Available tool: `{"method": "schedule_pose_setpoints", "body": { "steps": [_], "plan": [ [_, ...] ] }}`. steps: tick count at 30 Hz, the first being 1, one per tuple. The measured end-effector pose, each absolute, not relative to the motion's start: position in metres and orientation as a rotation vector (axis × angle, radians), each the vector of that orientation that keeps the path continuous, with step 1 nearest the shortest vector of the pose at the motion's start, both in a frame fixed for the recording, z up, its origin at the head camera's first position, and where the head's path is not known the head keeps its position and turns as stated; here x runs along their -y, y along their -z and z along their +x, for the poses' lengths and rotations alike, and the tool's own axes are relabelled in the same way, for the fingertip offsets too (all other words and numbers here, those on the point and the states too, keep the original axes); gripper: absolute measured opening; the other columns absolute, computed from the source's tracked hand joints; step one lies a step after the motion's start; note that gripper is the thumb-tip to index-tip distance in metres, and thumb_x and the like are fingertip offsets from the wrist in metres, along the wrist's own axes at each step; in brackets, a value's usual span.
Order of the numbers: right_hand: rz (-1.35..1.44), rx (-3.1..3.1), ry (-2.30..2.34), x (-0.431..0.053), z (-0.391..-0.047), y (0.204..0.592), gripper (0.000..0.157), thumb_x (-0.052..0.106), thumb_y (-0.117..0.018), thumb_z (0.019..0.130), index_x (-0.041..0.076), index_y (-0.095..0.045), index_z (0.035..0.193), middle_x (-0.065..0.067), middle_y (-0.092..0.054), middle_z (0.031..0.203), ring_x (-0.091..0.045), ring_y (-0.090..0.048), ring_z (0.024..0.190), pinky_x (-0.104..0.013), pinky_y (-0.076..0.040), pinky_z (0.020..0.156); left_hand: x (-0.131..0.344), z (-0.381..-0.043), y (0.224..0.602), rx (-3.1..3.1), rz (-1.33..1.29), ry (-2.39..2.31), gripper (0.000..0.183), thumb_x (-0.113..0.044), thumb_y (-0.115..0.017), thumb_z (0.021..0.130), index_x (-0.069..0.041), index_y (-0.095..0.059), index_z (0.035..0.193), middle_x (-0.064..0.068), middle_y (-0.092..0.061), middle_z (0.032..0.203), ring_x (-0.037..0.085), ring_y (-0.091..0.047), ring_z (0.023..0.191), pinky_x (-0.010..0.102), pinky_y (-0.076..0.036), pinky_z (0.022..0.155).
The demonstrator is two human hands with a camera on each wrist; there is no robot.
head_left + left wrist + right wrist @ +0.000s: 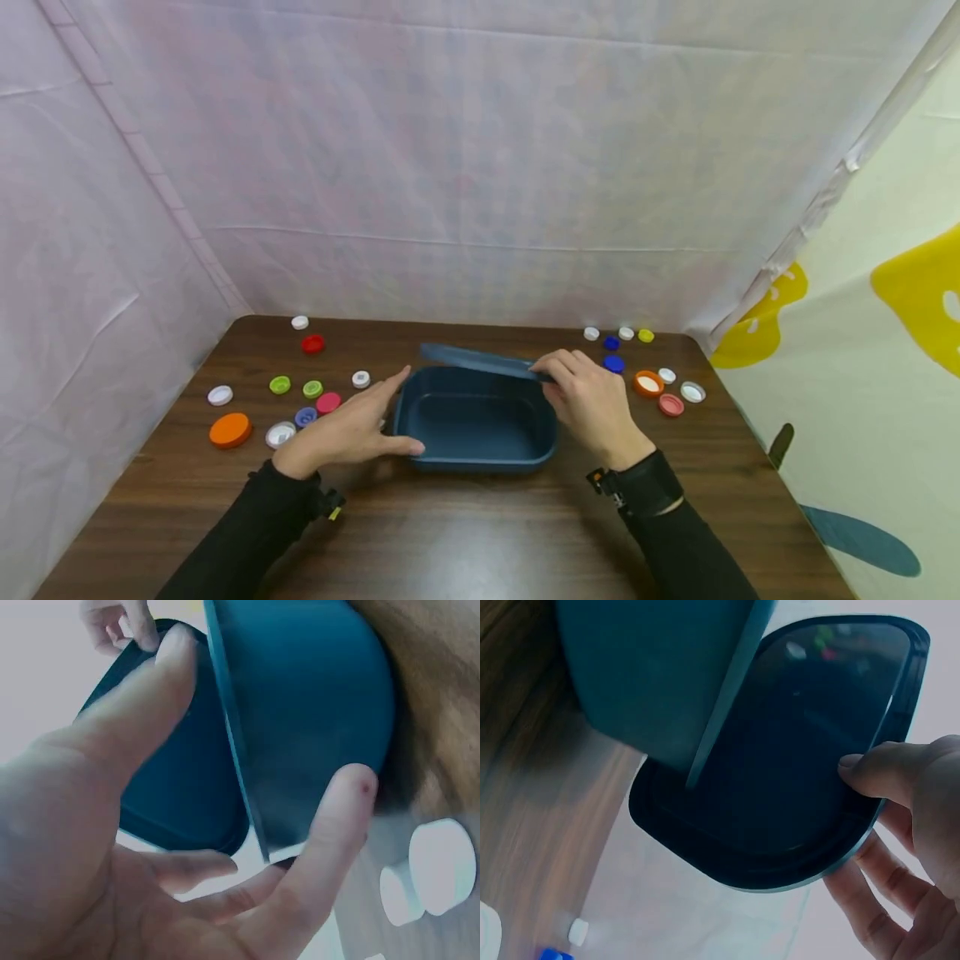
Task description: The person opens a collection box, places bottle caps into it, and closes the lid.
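A dark blue rectangular box (476, 421) stands on the table with its top uncovered. My right hand (592, 404) pinches the right end of its flat lid (480, 360), thumb on one face and fingers on the other. The lid is tilted above the box's far rim, its left end higher. In the right wrist view the lid (795, 750) shows its recessed face and raised border. My left hand (360, 425) is spread at the box's left end, thumb by the near left corner. In the left wrist view a fingertip overlaps the box's outer wall (300, 712).
Loose bottle caps lie left of the box, among them an orange cap (230, 430), a red cap (312, 343) and a pink cap (328, 403). More caps lie at right, including a blue cap (613, 363) and an orange ring-shaped cap (648, 383). A white cloth wall (465, 167) rises behind the table.
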State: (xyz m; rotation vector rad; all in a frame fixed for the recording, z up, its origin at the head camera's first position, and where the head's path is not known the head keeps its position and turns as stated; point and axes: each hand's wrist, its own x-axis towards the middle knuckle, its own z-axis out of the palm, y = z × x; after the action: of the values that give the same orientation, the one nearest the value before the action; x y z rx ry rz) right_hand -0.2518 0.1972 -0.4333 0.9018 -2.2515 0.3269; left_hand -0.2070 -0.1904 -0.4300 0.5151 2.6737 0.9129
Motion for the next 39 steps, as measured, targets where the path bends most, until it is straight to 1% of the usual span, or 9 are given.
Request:
{"method": "schedule_pose_setpoints", "body": {
  "steps": [3, 6, 7, 12, 18, 24, 29, 35, 39],
  "plan": [
    [0.843, 2.256, -0.366, -0.202, -0.256, 0.431, 0.033, 0.006, -0.097, 0.093, 0.018, -0.085, 0.121, -0.002, -0.085, 0.113, -0.024, -0.079, 0.089, -0.038, -0.062, 0.057, 0.185, -0.208, 0.433, -2.677, 0.439, -0.957, 0.116, -0.052, -0.085, 0.106, -0.003, -0.017, 0.186, 0.037, -0.039, 0.182, 0.042, -0.083, 0.119, 0.062, -0.066, 0.109],
    [0.791, 2.257, -0.417, -0.208, -0.265, 0.429, 0.03, 0.007, -0.094, 0.096, 0.016, -0.085, 0.123, -0.005, -0.087, 0.111, -0.028, -0.082, 0.088, -0.044, -0.064, 0.058, 0.18, -0.209, 0.437, -2.681, 0.375, -1.019, 0.104, -0.038, -0.084, 0.11, 0.0, -0.022, 0.185, 0.038, -0.045, 0.177, 0.021, -0.081, 0.074, 0.041, -0.069, 0.079],
    [0.776, 2.266, -0.434, -0.21, -0.268, 0.427, 0.028, 0.008, -0.093, 0.098, 0.016, -0.085, 0.124, -0.007, -0.087, 0.111, -0.029, -0.082, 0.088, -0.046, -0.065, 0.058, 0.178, -0.21, 0.438, -2.682, 0.357, -1.04, 0.101, -0.031, -0.084, 0.11, 0.001, -0.023, 0.184, 0.038, -0.048, 0.175, 0.018, -0.079, 0.072, 0.036, -0.066, 0.071],
    [0.737, 2.38, -0.523, -0.219, -0.29, 0.413, 0.024, 0.013, -0.089, 0.103, 0.015, -0.086, 0.127, -0.01, -0.089, 0.117, -0.033, -0.085, 0.095, -0.054, -0.068, 0.069, 0.171, -0.21, 0.442, -2.69, 0.272, -1.071, 0.092, -0.012, -0.083, 0.108, 0.002, -0.03, 0.182, 0.035, -0.052, 0.173, 0.012, -0.077, 0.071, 0.029, -0.067, 0.068],
    [0.798, 2.602, -0.608, -0.225, -0.324, 0.388, 0.023, 0.011, -0.082, 0.109, 0.01, -0.085, 0.132, -0.012, -0.09, 0.115, -0.031, -0.084, 0.092, -0.05, -0.065, 0.071, 0.169, -0.21, 0.444, -2.678, 0.233, -1.079, 0.089, -0.005, -0.08, 0.107, 0.0, -0.03, 0.182, 0.033, -0.05, 0.175, 0.013, -0.077, 0.072, 0.031, -0.069, 0.068],
    [0.839, 2.827, -0.655, -0.221, -0.363, 0.367, 0.026, 0.009, -0.08, 0.109, 0.001, -0.084, 0.134, -0.018, -0.089, 0.12, -0.039, -0.085, 0.111, -0.059, -0.068, 0.098, 0.167, -0.209, 0.442, -2.687, 0.24, -1.069, 0.089, -0.004, -0.079, 0.107, -0.001, -0.031, 0.182, 0.032, -0.05, 0.175, 0.013, -0.077, 0.071, 0.031, -0.066, 0.066],
    [0.907, 2.953, -0.619, -0.214, -0.394, 0.361, 0.029, 0.008, -0.079, 0.109, -0.002, -0.083, 0.136, -0.022, -0.087, 0.127, -0.042, -0.083, 0.122, -0.059, -0.066, 0.109, 0.166, -0.208, 0.443, -2.696, 0.245, -1.058, 0.089, -0.005, -0.079, 0.108, 0.0, -0.031, 0.182, 0.031, -0.048, 0.178, 0.012, -0.077, 0.071, 0.03, -0.066, 0.066],
    [0.974, 2.973, -0.618, -0.22, -0.461, 0.399, 0.031, 0.016, -0.083, 0.108, 0.007, -0.084, 0.138, -0.021, -0.087, 0.128, -0.041, -0.083, 0.119, -0.055, -0.068, 0.101, 0.166, -0.208, 0.444, -2.705, 0.271, -1.053, 0.089, -0.005, -0.079, 0.108, 0.001, -0.03, 0.182, 0.031, -0.045, 0.181, 0.011, -0.077, 0.072, 0.028, -0.067, 0.066],
    [0.98, 2.982, -0.582, -0.224, -0.495, 0.435, 0.035, 0.016, -0.082, 0.107, 0.015, -0.083, 0.142, -0.02, -0.084, 0.14, -0.044, -0.079, 0.132, -0.06, -0.065, 0.109, 0.165, -0.207, 0.443, -2.699, 0.273, -1.066, 0.088, -0.004, -0.078, 0.108, 0.001, -0.03, 0.182, 0.031, -0.044, 0.181, 0.01, -0.077, 0.072, 0.028, -0.067, 0.065]
  ]
}}
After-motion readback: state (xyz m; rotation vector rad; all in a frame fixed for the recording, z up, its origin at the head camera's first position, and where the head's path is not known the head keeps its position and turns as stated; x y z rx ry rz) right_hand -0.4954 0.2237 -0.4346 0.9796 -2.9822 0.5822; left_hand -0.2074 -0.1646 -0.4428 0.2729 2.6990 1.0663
